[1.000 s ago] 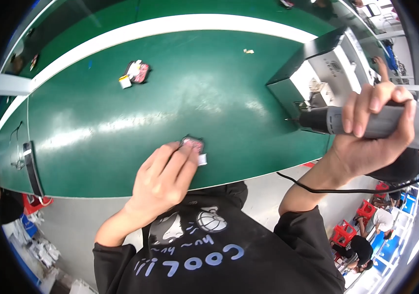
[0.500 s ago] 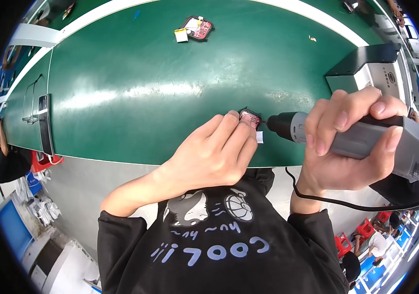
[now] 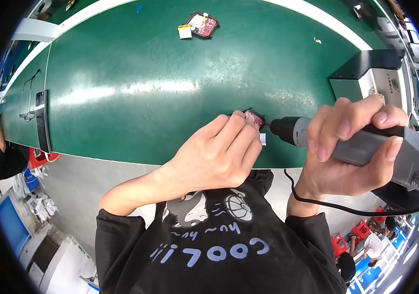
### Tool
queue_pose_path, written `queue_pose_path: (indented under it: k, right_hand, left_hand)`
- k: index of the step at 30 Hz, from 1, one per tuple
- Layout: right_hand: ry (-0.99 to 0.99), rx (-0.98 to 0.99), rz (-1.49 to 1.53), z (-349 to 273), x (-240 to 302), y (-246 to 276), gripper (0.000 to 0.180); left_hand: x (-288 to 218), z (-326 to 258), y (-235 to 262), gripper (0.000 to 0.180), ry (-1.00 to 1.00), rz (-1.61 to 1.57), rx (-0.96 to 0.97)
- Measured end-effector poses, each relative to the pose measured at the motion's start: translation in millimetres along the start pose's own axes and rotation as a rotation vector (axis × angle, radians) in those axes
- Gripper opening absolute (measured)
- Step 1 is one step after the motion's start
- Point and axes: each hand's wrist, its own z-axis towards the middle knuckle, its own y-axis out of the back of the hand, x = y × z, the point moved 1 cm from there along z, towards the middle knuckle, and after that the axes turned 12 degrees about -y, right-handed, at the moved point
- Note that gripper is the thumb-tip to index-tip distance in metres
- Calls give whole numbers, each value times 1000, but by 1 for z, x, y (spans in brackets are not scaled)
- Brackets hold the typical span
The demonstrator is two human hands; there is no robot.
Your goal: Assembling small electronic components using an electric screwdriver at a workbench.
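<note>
My right hand [image 3: 351,142] is wrapped round a grey electric screwdriver [image 3: 329,139], which lies nearly level with its black nose pointing left. The bit meets or nearly meets the right edge of a small black-cased device with a red circuit board [image 3: 255,118]; exact contact is too small to tell. My left hand [image 3: 224,152] is closed on that device from the near left, its fingers pressing it at the table and covering part of it. A small white piece [image 3: 263,139] sits just below the device, beside my fingertips.
Farther off on the green table [image 3: 136,127] lies a similar opened device [image 3: 204,25] with a white-and-yellow battery pack [image 3: 184,32] next to it. A black-and-silver box [image 3: 373,76] stands at the right. The black cord [image 3: 327,208] loops below my right hand. A phone-like slab [image 3: 42,122] lies far left.
The whole view has shifted slightly. Both hands keep their holds, and the screwdriver's tip stays at the device's right edge.
</note>
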Motion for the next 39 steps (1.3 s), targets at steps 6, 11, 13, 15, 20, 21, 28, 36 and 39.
queue_pose_path:
  k: [6,11,13,15,20,21,28,36,39]
  right_hand:
    - [20,10,-39,-1,0,-1,33]
    - [-4,-18,-64,-3,-2,-6,29]
    - [-20,16,-54,-4,-4,-6,27]
    - [-10,12,-65,-6,-5,-5,26]
    - [-23,34,-87,-10,-2,-4,24]
    - [-12,39,-97,-11,-2,-4,24]
    - [70,12,-91,-24,-1,-9,31]
    - [332,-209,52,-41,32,12,39]
    - [435,-230,129,-52,46,15,38]
  left_hand:
    - [1,-1,-1,20,-2,-7,3]
    - [0,0,-1,23,14,-27,-3]
    - [-1,1,1,23,19,-36,1]
    - [-2,3,3,24,40,-64,27]
    - [-2,3,1,28,74,-82,15]
    - [-3,3,1,30,88,-81,4]
    - [2,-3,8,30,115,-163,44]
    - [-2,2,4,29,318,-324,-132]
    - [0,12,2,28,480,-365,-173]
